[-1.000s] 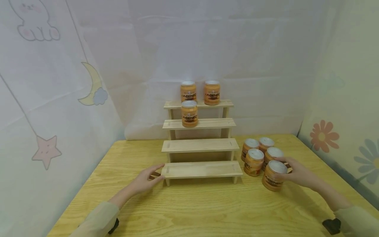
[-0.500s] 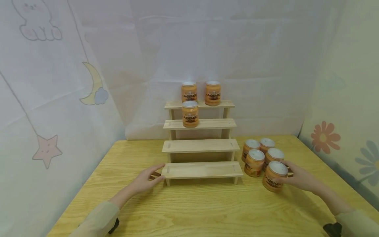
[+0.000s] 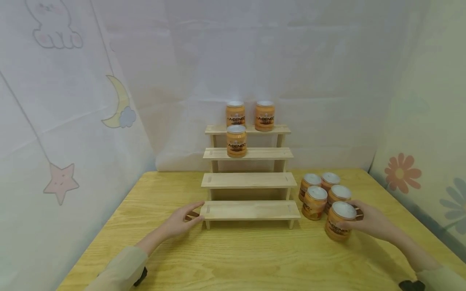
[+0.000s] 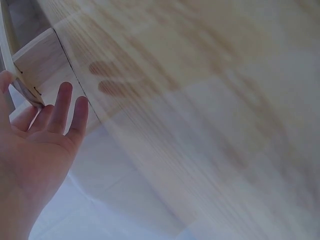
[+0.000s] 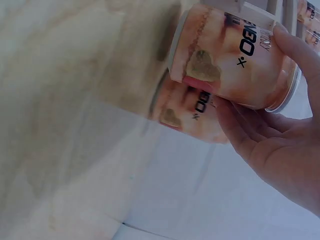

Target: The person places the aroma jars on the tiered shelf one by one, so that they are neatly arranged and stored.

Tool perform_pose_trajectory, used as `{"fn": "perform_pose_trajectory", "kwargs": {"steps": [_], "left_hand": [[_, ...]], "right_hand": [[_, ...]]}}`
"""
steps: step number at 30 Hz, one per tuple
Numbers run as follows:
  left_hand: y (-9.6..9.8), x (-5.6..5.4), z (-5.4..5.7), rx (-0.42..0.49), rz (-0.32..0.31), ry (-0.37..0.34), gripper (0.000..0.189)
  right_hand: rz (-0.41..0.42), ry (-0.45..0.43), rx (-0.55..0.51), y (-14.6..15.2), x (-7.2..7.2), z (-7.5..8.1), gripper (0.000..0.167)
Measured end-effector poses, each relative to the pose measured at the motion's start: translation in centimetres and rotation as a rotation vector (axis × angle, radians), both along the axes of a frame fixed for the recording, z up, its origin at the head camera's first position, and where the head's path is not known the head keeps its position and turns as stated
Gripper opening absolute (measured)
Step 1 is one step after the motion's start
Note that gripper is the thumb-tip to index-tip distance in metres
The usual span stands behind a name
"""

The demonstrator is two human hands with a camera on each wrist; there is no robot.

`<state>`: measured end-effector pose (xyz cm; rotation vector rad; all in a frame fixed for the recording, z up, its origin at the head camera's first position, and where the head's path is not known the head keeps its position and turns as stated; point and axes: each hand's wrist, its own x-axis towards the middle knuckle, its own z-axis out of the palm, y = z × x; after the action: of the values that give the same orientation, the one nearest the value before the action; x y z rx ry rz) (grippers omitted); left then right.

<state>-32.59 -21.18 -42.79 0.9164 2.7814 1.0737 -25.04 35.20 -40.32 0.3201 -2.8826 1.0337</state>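
Observation:
My right hand (image 3: 373, 220) grips an orange can (image 3: 337, 226) with a silvery lid and dark lettering, at the front of a can group on the right. In the right wrist view, thumb and fingers hold the can (image 5: 235, 60) from either side; a second can (image 5: 187, 110) shows close by. My left hand (image 3: 178, 220) pinches the left end of the lowest step of a four-tier wooden display stand (image 3: 251, 210), thumb at the front, index finger behind. In the left wrist view, the last two fingers of the left hand (image 4: 42, 145) extend free.
Several more orange cans (image 3: 314, 204) stand close together right of the stand. Two cans (image 3: 265, 117) are on the top step and one can (image 3: 236, 141) on the step below. Fabric (image 3: 291, 60) hangs behind the wooden table (image 3: 233, 258) and along both sides.
The head view has shifted slightly, so everything sits a little right and lower. Both hands keep their holds; the gripped can shows no clear movement relative to its neighbours.

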Motion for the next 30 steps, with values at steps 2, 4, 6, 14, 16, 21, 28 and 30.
{"fn": "perform_pose_trajectory", "kwargs": {"steps": [2,4,6,14,16,21,28,30], "left_hand": [[0.0,0.0,0.0,-0.004,-0.001,0.000,0.060],[0.0,0.0,0.0,-0.003,-0.002,0.001,0.060],[0.0,0.0,0.0,0.000,-0.005,0.003,0.060],[-0.1,-0.1,-0.2,0.004,-0.011,0.013,0.058],[-0.1,-0.1,-0.3,0.004,-0.009,0.015,0.059],[-0.1,0.1,-0.3,-0.005,-0.006,0.012,0.059],[-0.1,0.2,-0.2,0.008,-0.006,0.014,0.059],[0.0,0.3,-0.2,0.009,-0.007,0.013,0.060]], "right_hand": [[0.016,0.015,-0.017,-0.1,0.0,0.7,0.072],[0.039,0.043,-0.040,-0.2,-0.1,1.6,0.070],[0.050,0.061,-0.043,-0.4,-0.4,2.6,0.069],[0.058,0.145,-0.009,-1.6,-1.5,6.8,0.068],[0.052,0.143,0.007,-1.9,-1.7,7.8,0.067],[0.049,0.157,0.019,-3.2,-2.7,10.1,0.065],[0.099,0.192,-0.012,-5.6,-5.4,12.3,0.071],[0.096,0.191,-0.017,-6.4,-6.1,12.7,0.074]]}}
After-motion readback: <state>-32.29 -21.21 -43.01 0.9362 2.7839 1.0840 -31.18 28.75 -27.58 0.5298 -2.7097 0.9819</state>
